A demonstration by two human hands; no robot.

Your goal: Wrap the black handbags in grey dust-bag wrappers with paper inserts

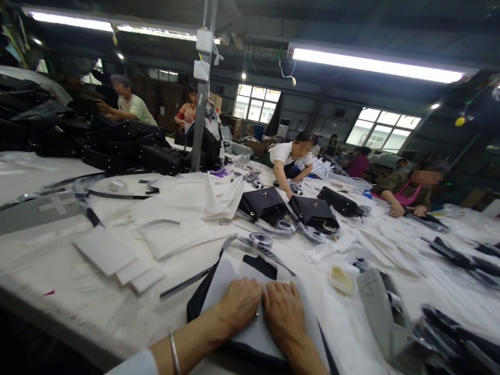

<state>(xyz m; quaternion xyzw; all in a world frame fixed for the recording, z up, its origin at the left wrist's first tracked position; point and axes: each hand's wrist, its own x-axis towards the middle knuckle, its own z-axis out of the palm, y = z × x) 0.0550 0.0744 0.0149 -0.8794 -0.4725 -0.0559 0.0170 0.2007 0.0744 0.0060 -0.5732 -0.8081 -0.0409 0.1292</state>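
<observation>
A black handbag [197, 301] lies on the table right in front of me, with a pale translucent sheet [258, 341] spread over it. My left hand [240, 304] presses on the sheet with curled fingers, close to its upper edge. Beside it, almost touching, my right hand [285, 312] has bent fingers on the same sheet. Both hands appear to pinch the sheet's edge, though the fingertips are partly hidden. A plastic-wrapped coiled strap [260, 241] sits just beyond the bag. To the left of the bag sticks out a dark strap [185, 283].
White cards [106, 251] lie left, a grey tape dispenser [381, 316] right, near a small yellowish dish [340, 280]. More black bags [264, 203] stand farther back. A metal post [203, 90] rises behind the table. Co-workers [290, 156] work across it.
</observation>
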